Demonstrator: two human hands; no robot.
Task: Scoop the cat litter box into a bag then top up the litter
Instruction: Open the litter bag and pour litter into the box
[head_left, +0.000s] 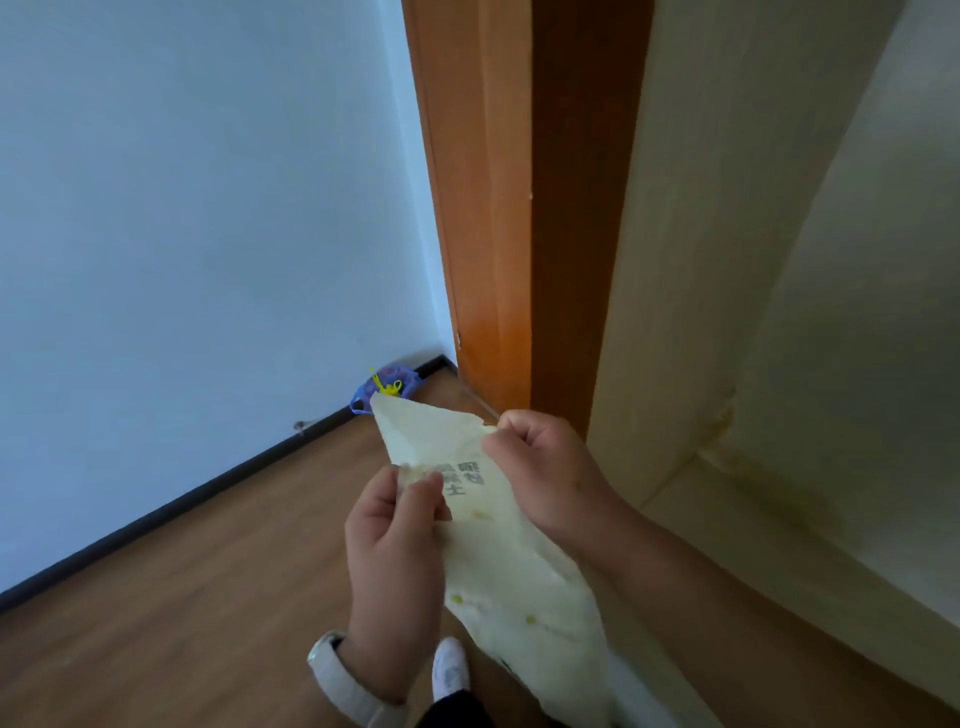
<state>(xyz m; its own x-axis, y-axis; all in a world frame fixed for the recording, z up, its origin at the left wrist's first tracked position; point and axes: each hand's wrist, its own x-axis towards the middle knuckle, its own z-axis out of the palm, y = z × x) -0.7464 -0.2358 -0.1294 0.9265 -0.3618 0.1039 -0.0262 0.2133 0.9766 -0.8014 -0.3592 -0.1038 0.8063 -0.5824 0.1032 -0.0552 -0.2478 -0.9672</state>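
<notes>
Both hands hold a pale yellow plastic bag (511, 566) in front of the body, above the wooden floor (208, 597); the left hand (392, 551) pinches its left edge with curled fingers; the right hand (540, 473) grips its upper edge, fingers closed on it; a blue bag (360, 402) sits in the corner beside the door frame (498, 208)

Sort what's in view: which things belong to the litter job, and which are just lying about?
Job: pale yellow bag, pinched by left hand and right hand.
Not the job: blue bag in the corner, wristwatch, white shoe.
</notes>
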